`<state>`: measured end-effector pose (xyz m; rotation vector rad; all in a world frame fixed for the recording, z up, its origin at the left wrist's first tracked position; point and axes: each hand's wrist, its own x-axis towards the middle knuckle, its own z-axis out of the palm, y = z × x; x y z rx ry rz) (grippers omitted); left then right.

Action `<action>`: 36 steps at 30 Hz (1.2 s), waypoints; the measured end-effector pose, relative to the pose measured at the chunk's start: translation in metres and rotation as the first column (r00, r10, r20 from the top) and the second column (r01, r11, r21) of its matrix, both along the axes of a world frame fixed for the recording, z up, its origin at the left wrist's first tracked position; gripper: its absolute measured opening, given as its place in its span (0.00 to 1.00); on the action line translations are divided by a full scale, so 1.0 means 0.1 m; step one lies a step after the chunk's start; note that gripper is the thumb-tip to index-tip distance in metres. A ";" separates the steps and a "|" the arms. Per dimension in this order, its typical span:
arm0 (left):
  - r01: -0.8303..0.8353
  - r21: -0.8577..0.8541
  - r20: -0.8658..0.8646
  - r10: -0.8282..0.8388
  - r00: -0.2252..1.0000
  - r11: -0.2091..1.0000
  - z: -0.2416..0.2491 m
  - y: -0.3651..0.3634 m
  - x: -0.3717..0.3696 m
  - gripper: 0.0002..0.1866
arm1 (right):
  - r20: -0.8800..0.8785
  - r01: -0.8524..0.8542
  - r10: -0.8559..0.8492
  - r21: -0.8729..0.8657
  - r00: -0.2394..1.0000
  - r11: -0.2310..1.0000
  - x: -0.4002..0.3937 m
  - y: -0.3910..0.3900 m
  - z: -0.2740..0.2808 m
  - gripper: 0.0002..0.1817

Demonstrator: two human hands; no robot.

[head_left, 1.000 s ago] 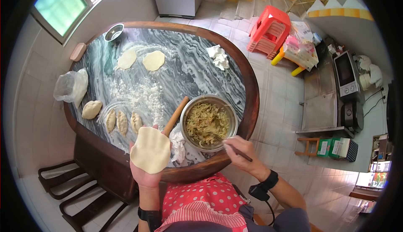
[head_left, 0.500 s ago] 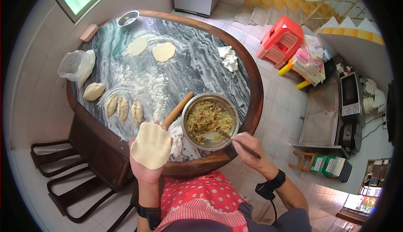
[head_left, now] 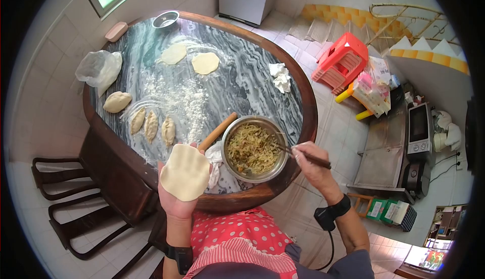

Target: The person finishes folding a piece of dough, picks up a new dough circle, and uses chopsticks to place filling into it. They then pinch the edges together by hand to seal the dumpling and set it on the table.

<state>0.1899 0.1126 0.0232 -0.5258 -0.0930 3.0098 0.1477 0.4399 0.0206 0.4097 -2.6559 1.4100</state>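
Note:
On the upturned palm of my left hand (head_left: 176, 209) rests a round, flat dumpling wrapper (head_left: 185, 173), hiding most of the fingers. My right hand (head_left: 317, 173) grips a pair of dark chopsticks (head_left: 317, 161), their tips at the right side of a metal bowl (head_left: 229, 167). Shredded, yellowish-green filling (head_left: 251, 147) lies in that bowl. A wooden rolling pin (head_left: 218, 131) leans beside it, near my left fingertips. Several folded dumplings (head_left: 151, 127) lie left of my left hand, with a lump of dough (head_left: 117, 102) behind them.
Flour (head_left: 177, 97) is scattered over the marble table (head_left: 242, 72), where two more wrappers (head_left: 205, 63) lie flat. A small metal bowl (head_left: 165, 20), plastic bag (head_left: 108, 72) and crumpled tissue (head_left: 280, 77) are near the edges. Dark chairs (head_left: 81, 223) stand at left, red stools (head_left: 343, 59) at right.
My right hand has moved up and slightly right, drawing the chopsticks from the filling toward the bowl's rim. My left hand still holds the wrapper; the view has shifted a little.

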 end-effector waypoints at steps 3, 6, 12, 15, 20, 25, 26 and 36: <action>0.011 -0.032 -0.003 -0.011 1.000 0.999 0.02 0.02 0.02 0.32 | -0.051 -0.023 0.025 0.057 0.998 0.998 -0.16 0.07 0.07 0.05; 0.016 -0.070 -0.001 -0.017 1.000 0.997 0.03 0.03 0.04 0.32 | 0.009 0.049 -0.049 -0.014 0.999 0.999 -0.21 0.11 -0.03 0.05; -0.001 -0.063 -0.016 0.000 1.000 0.998 -0.01 0.06 0.06 0.32 | 0.132 0.111 -0.104 -0.050 0.986 0.993 0.27 0.11 -0.34 0.03; 0.008 -0.069 -0.022 -0.009 1.000 0.998 -0.03 0.11 0.05 0.32 | 0.090 -0.003 0.007 -0.039 0.996 0.999 0.30 -0.02 -0.16 0.04; 0.038 -0.071 -0.029 -0.040 0.999 0.997 -0.03 0.16 0.02 0.32 | -0.080 0.070 -0.069 0.005 0.994 0.998 0.06 0.09 0.02 0.04; 0.028 0.005 0.009 -0.028 1.000 1.000 -0.06 0.21 0.02 0.32 | -0.036 0.070 -0.070 -0.001 0.997 0.998 -0.01 0.14 -0.09 0.05; 0.026 0.005 0.011 -0.026 1.000 1.000 -0.06 0.20 0.02 0.32 | -0.057 0.091 -0.089 0.037 0.994 0.995 0.01 0.15 -0.10 0.05; 0.042 0.047 0.025 -0.043 0.999 0.998 -0.09 0.23 0.00 0.32 | 0.021 0.042 -0.041 -0.033 0.999 0.999 0.31 -0.08 -0.01 0.05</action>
